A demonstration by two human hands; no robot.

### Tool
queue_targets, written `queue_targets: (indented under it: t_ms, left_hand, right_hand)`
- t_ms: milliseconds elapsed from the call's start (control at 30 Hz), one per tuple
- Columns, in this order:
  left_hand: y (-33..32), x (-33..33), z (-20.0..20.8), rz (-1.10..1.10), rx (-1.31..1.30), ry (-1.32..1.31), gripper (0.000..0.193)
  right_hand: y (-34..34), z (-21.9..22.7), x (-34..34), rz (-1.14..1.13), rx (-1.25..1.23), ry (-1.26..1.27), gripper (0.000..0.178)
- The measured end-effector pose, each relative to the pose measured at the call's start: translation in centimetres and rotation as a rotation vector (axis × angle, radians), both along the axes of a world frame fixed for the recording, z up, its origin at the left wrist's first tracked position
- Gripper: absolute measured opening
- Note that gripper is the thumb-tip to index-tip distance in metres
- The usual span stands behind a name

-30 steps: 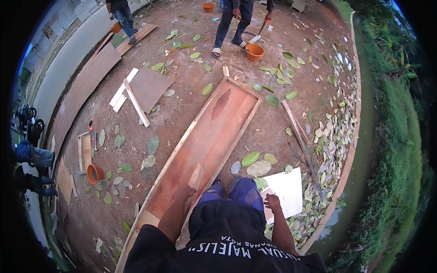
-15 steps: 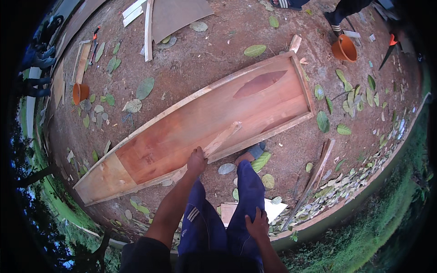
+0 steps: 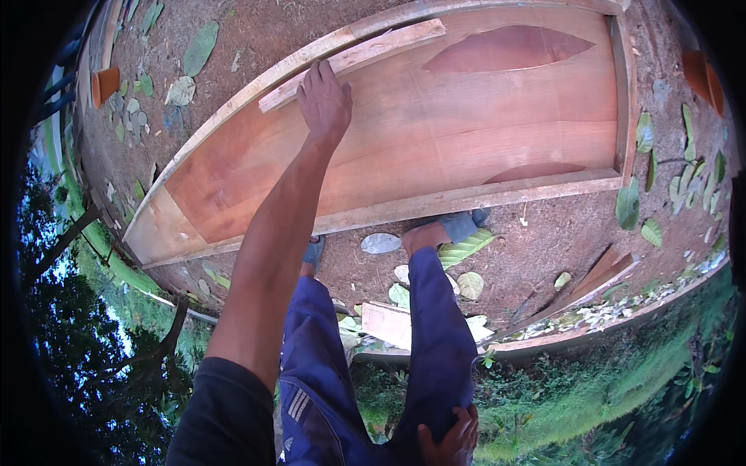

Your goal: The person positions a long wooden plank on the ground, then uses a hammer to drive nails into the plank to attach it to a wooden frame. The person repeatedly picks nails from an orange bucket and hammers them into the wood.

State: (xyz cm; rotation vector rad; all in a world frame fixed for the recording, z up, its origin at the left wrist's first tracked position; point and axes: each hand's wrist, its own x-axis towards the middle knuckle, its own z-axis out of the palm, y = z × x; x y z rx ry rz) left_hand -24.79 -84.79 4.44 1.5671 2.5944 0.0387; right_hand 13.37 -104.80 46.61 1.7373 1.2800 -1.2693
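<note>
1. The left hand [image 3: 325, 101] lies flat, fingers spread, on a pale wooden batten [image 3: 353, 58] resting along the far rim of a plywood boat hull [image 3: 404, 147].
2. The batten looks stiff and light, best gripped mid-length.
3. The right hand [image 3: 449, 439] rests loosely open on the thigh.
4. Fallen leaves [image 3: 466, 248] and loose boards [image 3: 386, 322] litter the near ground; an orange bucket [image 3: 105, 83] stands far left.
</note>
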Motion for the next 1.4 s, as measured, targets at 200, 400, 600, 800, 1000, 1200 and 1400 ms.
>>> queue_targets:
  t_ms: [200,400,600,800,1000,1200,1400]
  left_hand:
    - [-14.9,8.3,4.7,0.038,-0.412,-0.401,0.062]
    - [-29.3,15.6,16.4,-0.02,-1.143,-0.639,0.06]
    - [-30.9,16.3,23.8,-0.219,-1.326,-0.489,0.064]
    - [-20.2,13.1,21.9,-0.097,-1.184,-0.449,0.056]
    - [-13.6,13.4,21.6,-0.01,-0.999,-0.564,0.056]
    - [-6.9,15.0,20.7,0.825,-0.704,-1.394,0.054]
    - [2.5,19.1,28.1,1.284,-0.717,-1.907,0.049]
  right_hand:
    - [-0.4,0.2,-0.3,-0.154,-0.122,0.03,0.074]
    - [-3.3,-1.6,1.6,-0.183,-0.167,0.094,0.074]
    - [-6.0,-1.9,1.2,-0.231,-0.136,0.122,0.074]
    - [-6.4,-2.0,-0.2,-0.292,-0.225,0.11,0.081]
    - [-5.8,-2.1,0.3,-0.366,-0.173,0.129,0.082]
    - [-0.2,-1.6,2.6,-0.473,-0.128,0.083,0.08]
    - [8.3,-3.3,6.5,-0.587,-0.187,0.075,0.077]
